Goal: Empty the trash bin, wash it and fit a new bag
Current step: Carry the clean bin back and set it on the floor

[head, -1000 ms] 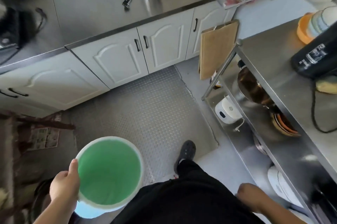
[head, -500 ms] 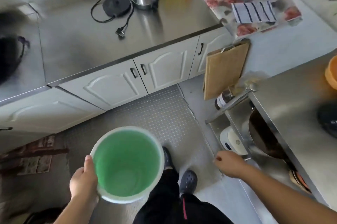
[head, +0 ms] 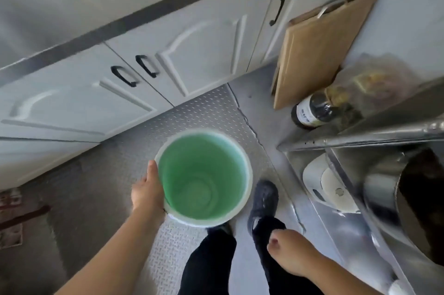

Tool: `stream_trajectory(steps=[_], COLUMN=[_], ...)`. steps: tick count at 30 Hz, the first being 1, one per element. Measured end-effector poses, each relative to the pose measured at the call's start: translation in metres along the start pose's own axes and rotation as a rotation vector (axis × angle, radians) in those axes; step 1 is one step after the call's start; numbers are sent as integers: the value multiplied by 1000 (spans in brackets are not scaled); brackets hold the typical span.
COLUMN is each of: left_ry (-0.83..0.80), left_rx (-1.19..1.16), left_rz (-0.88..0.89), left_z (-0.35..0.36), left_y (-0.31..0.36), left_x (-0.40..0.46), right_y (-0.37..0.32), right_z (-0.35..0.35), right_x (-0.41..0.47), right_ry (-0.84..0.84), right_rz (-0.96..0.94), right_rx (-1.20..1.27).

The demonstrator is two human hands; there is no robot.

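Observation:
The trash bin (head: 204,174) is a round bucket, green inside with a white rim, and nothing lies in it. No bag lines it. My left hand (head: 146,192) grips its left rim, thumb on top, and carries it upright above the metal tread-plate floor. My right hand (head: 292,255) hangs at the lower right beside my legs, fingers loosely curled, holding nothing.
White cabinet doors (head: 197,54) with black handles run under a steel counter ahead. A wooden cutting board (head: 317,47) leans at the right, a dark bottle (head: 312,112) below it. A steel shelf rack (head: 360,141) holds a white rice cooker (head: 326,184) and pots.
I have stepped closer to the cabinets and the view tilted down. The bin moved forward with my left hand. My right hand dropped back beside my leg.

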State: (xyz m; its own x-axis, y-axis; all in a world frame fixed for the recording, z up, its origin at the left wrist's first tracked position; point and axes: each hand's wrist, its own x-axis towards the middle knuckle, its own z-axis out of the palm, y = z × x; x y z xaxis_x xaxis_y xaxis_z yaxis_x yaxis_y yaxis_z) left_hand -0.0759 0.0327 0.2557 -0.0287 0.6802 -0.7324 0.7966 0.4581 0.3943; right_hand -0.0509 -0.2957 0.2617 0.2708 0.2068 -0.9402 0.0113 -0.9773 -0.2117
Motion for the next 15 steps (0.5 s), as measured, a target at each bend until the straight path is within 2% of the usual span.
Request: stream_trajectory(steps=[7,15], left_ry=[-87,-170], left_rx=[-174,-243], left_rz=[17,55], left_z=[159,265], left_y=[-6,-5], left_x=[74,133], right_y=[24,26], right_z=[17,-5], right_x=[142,248], right_ry=[-63,-42], right_rz=[-86,-163], right_rx=[-140,-247])
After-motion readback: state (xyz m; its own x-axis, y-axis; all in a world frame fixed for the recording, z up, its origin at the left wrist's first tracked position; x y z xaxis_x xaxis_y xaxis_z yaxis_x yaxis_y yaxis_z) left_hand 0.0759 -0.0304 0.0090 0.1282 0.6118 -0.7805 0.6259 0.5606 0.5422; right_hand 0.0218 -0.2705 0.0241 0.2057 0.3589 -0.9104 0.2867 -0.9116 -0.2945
